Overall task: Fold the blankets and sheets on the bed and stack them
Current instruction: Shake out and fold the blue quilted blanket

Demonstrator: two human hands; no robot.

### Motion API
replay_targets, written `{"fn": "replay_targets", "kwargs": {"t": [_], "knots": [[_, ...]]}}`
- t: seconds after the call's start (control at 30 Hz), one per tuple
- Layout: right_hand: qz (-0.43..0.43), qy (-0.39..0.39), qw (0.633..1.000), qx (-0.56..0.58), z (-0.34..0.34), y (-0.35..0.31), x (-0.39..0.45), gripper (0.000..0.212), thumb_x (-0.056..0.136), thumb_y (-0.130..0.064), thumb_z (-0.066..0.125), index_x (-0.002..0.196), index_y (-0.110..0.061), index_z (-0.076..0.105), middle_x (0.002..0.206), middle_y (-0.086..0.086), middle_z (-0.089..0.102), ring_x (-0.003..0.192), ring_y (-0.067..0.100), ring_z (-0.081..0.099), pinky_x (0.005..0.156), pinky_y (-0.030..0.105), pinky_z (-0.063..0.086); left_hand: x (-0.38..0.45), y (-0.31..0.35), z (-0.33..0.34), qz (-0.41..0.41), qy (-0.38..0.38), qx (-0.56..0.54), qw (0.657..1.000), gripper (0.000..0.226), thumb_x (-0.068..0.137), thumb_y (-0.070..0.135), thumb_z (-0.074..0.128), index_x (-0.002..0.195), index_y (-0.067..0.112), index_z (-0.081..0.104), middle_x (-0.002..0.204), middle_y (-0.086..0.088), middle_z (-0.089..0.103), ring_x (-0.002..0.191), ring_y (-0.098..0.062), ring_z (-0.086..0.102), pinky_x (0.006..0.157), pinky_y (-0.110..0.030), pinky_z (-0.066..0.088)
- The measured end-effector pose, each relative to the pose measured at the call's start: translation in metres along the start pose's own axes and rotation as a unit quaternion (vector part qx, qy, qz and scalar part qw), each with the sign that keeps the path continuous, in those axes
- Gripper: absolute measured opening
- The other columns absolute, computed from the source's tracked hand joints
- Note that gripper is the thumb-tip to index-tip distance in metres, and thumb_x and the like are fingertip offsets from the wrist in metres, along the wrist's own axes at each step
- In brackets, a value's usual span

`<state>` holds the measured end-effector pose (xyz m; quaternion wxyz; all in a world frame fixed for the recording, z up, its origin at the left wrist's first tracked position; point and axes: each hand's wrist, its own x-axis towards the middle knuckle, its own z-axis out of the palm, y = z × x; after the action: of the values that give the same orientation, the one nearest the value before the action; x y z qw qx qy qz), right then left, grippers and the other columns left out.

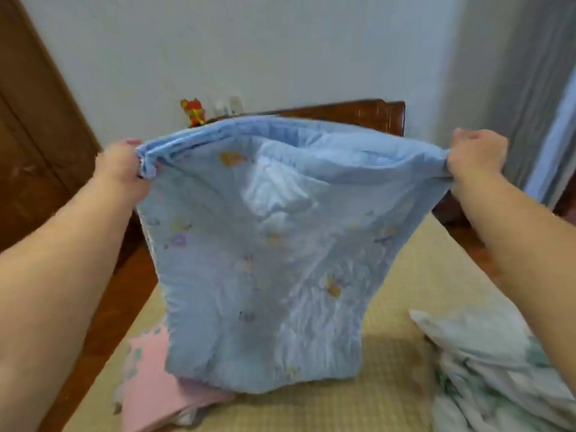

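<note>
Straw-coloured woven matting is covering the bed (389, 385), which is filling the lower part of the view and ending at a dark wooden headboard (358, 112) against the pale wall. Above it, a light blue blanket (265, 260) with small faded prints is hanging doubled over, its top edge stretched level between the two hands and its bottom edge touching the mat near the middle of the bed. At the right edge of the bed a crumpled white sheet with green leaf prints (498, 369) is lying unfolded. At the lower left a folded pink sheet (149, 385) is lying flat on the mat, its near corner tucked just under the hanging blanket's bottom edge. The left hand (120, 165) is gripping the blanket's bunched upper left corner, fingers curled tightly round the cloth. The right hand (478, 152) is gripping the upper right corner in the same way, fist closed on the gathered fabric. Both arms are reaching forward and apart. Beside the headboard's left end, a small red and yellow toy figure (193, 112) is standing, too blurred to make out further.
</note>
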<state>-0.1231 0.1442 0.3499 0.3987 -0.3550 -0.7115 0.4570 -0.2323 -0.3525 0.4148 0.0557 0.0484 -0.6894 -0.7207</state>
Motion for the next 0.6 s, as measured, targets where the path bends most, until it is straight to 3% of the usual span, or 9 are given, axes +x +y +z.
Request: {"fn": "replay_targets", "kwargs": {"t": [0.03,0.1,0.17,0.27,0.33,0.4,0.47,0.53,0.6], "knots": [[0.006,0.028,0.997,0.066,-0.012,-0.039,0.015,0.036,0.087,-0.04,0.055,0.093,-0.009,0.073,0.089,0.004,0.064,0.089,0.018,0.062,0.084,0.037,0.054,0.017,0.036,-0.016,0.057,0.008,-0.044,0.997,0.024,0.091,-0.002,0.036,0.088,0.018,0.049,0.082,0.003,0.044,0.05,-0.001,0.051,0.04,-0.011,0.042],[0.008,0.046,0.982,0.183,-0.028,-0.083,0.026,0.028,0.079,-0.041,0.054,0.072,-0.016,0.064,0.08,-0.002,0.064,0.089,0.023,0.067,0.085,0.047,0.059,0.026,0.1,-0.03,0.088,-0.006,-0.039,0.995,0.025,0.071,0.011,0.054,0.095,0.02,0.053,0.083,0.004,0.045,0.047,0.0,0.052,0.042,-0.012,0.044],[0.02,0.048,0.962,0.268,-0.036,-0.099,0.021,0.024,0.079,-0.042,0.056,0.064,-0.023,0.057,0.076,-0.005,0.061,0.092,0.024,0.069,0.077,0.051,0.061,0.027,0.126,-0.043,0.131,0.023,-0.05,0.99,0.043,0.05,0.029,0.059,0.092,0.02,0.056,0.086,0.006,0.056,0.062,-0.001,0.06,0.057,-0.013,0.054],[0.037,0.055,0.95,0.304,-0.042,-0.092,0.01,0.021,0.082,-0.038,0.061,0.067,-0.024,0.056,0.08,-0.005,0.061,0.093,0.023,0.07,0.073,0.052,0.062,0.055,0.12,-0.071,0.148,0.044,-0.034,0.987,0.059,0.064,0.015,0.06,0.122,0.009,0.067,0.115,-0.011,0.068,0.089,-0.015,0.07,0.076,-0.021,0.055],[0.05,0.065,0.954,0.29,-0.044,-0.068,0.005,0.017,0.081,-0.035,0.061,0.071,-0.022,0.058,0.083,-0.003,0.062,0.089,0.021,0.07,0.071,0.049,0.062,0.064,0.094,-0.081,0.118,0.086,-0.03,0.989,0.048,0.081,0.008,0.05,0.124,0.012,0.071,0.115,-0.015,0.07,0.082,-0.023,0.07,0.063,-0.023,0.053],[0.066,0.076,0.957,0.272,-0.044,-0.037,-0.011,0.013,0.081,-0.031,0.059,0.074,-0.02,0.061,0.082,-0.002,0.063,0.078,0.017,0.066,0.066,0.036,0.059,0.032,0.056,-0.074,0.059,0.123,-0.011,0.991,0.031,0.09,0.005,0.046,0.101,0.017,0.072,0.093,-0.012,0.067,0.063,-0.019,0.065,0.045,-0.018,0.05],[0.074,0.062,0.974,0.206,-0.043,0.008,-0.031,0.016,0.083,-0.026,0.056,0.069,-0.019,0.06,0.073,-0.004,0.058,0.063,0.01,0.054,0.056,0.026,0.045,0.006,-0.004,-0.072,-0.012,0.109,0.05,0.993,0.026,0.097,0.003,0.044,0.091,0.016,0.065,0.08,-0.011,0.062,0.041,-0.014,0.058,0.034,-0.015,0.042],[0.088,0.016,0.984,0.157,-0.042,0.068,-0.057,0.019,0.084,-0.026,0.054,0.066,-0.022,0.057,0.069,-0.007,0.054,0.059,0.008,0.048,0.059,0.026,0.042,-0.01,-0.08,-0.083,-0.099,0.098,0.126,0.982,0.018,0.1,0.007,0.05,0.088,0.007,0.062,0.06,-0.012,0.062,0.03,-0.014,0.053,0.03,-0.016,0.039],[0.11,-0.024,0.988,0.103,-0.044,0.139,-0.09,0.017,0.085,-0.026,0.055,0.069,-0.02,0.057,0.068,-0.004,0.051,0.062,0.015,0.046,0.06,0.029,0.041,-0.037,-0.165,-0.098,-0.153,0.099,0.202,0.962,0.014,0.097,0.006,0.055,0.101,-0.001,0.066,0.057,-0.016,0.058,0.035,-0.024,0.051,0.032,-0.016,0.038]]}}
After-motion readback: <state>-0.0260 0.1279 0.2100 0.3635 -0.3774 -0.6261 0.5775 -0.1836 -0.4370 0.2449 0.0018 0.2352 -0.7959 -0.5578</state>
